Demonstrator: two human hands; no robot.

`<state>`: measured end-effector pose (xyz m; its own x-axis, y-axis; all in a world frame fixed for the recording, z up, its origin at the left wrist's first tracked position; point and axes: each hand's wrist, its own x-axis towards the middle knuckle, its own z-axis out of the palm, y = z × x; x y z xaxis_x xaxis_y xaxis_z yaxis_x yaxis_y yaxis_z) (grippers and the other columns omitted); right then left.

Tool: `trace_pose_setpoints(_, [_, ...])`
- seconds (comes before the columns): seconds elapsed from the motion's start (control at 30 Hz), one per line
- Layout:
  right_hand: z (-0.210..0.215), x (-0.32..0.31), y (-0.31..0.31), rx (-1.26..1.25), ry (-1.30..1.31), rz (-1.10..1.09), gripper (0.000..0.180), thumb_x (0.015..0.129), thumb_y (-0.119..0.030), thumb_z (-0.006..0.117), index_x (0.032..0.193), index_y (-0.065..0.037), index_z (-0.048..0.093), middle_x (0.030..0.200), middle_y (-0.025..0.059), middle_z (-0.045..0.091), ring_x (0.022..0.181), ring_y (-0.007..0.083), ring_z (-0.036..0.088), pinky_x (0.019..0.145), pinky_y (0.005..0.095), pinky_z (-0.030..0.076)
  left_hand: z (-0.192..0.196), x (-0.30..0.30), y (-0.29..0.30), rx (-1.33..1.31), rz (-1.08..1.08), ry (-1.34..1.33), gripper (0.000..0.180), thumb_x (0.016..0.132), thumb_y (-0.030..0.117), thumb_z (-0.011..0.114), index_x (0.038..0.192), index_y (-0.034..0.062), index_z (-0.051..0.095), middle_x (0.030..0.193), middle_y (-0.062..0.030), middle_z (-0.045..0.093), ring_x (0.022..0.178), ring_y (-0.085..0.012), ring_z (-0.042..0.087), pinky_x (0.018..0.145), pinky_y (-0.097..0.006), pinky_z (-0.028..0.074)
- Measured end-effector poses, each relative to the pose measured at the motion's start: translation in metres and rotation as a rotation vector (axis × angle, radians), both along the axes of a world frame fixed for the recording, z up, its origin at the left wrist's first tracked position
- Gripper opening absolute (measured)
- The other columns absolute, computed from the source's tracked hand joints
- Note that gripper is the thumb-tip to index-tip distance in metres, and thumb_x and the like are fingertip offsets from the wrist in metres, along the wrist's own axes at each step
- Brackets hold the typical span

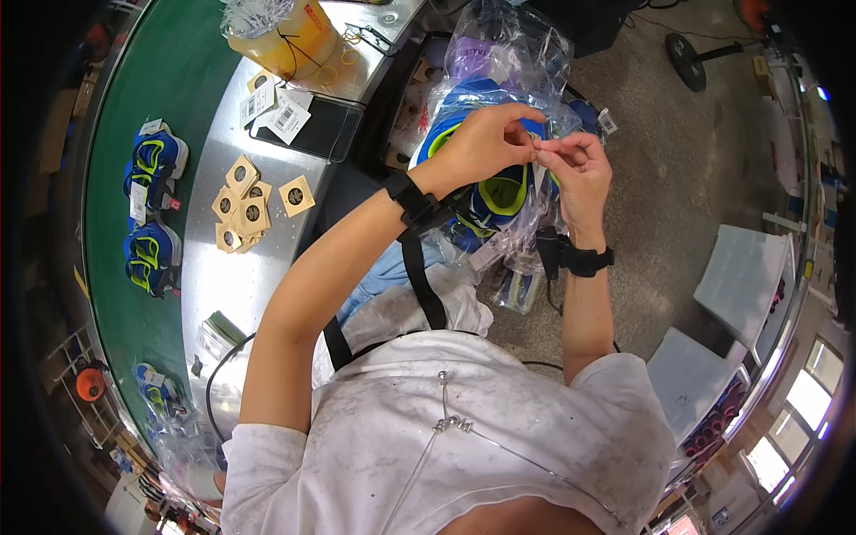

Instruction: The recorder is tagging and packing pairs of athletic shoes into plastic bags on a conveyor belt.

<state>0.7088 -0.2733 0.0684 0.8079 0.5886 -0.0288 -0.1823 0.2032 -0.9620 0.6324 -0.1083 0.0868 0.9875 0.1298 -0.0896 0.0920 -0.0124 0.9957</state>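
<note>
Above a pair of blue shoes [501, 194] with lime-green lining, my left hand [481, 144] and my right hand [581, 178] meet fingertip to fingertip. Both pinch at the same spot, and what lies between the fingers is too small to make out. Clear plastic bags [548, 53] lie around and beyond the shoes. My left hand and wrist hide part of them. Dark straps with small devices circle both wrists.
On the left, a green conveyor belt [111, 205] carries more blue shoes [153, 254]. The metal table [201, 285] holds square tan cards [253, 214], white tags [287, 118], a black tray [334, 134] and a yellow bucket [290, 45]. White bins [740, 276] stand at right.
</note>
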Motion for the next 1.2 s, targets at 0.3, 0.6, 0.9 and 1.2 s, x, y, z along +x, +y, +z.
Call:
trace_pose_setpoints(0.3, [0.005,0.001,-0.004,-0.101,-0.057,0.050,0.023,0.079,0.010,0.064,0.095,-0.001,0.052,0.094,0.0142,0.067,0.092,0.0186,0.065,0.082,0.0280,0.053,-0.002,0.000,0.000,0.116,-0.046,-0.002,0.041,0.078,-0.001,0.066,0.118,0.0000,0.057,0.077,-0.0053,0.065,0.074,-0.0099,0.061,0.070,-0.024,0.048])
trace_pose_setpoints(0.6, [0.018,-0.002,0.000,-0.233,-0.183,0.147,0.019,0.081,0.007,0.065,0.095,-0.001,0.055,0.095,0.0099,0.067,0.093,0.0149,0.064,0.082,0.0261,0.052,0.003,-0.005,0.002,0.112,-0.033,-0.006,0.038,0.078,-0.002,0.064,0.115,-0.0012,0.055,0.074,-0.0063,0.066,0.070,-0.0123,0.062,0.068,-0.027,0.050])
trace_pose_setpoints(0.9, [0.038,-0.080,0.004,-0.617,-1.043,0.237,0.032,0.080,-0.024,0.070,0.103,-0.004,0.059,0.092,0.0129,0.059,0.083,0.0294,0.059,0.072,0.0370,0.048,0.016,-0.029,0.017,1.048,0.131,-0.268,0.048,0.065,0.008,0.076,0.104,0.0036,0.050,0.101,-0.0130,0.052,0.093,-0.0338,0.059,0.071,-0.039,0.051])
trace_pose_setpoints(1.2, [0.022,-0.099,0.044,-0.959,-1.085,0.334,0.049,0.067,-0.050,0.074,0.097,-0.012,0.066,0.086,0.0113,0.062,0.075,0.0296,0.061,0.059,0.0395,0.049,0.001,-0.022,0.027,1.107,0.035,-0.378,0.028,0.071,0.023,0.072,0.092,0.0091,0.059,0.091,-0.0072,0.055,0.088,-0.0281,0.059,0.067,-0.038,0.050])
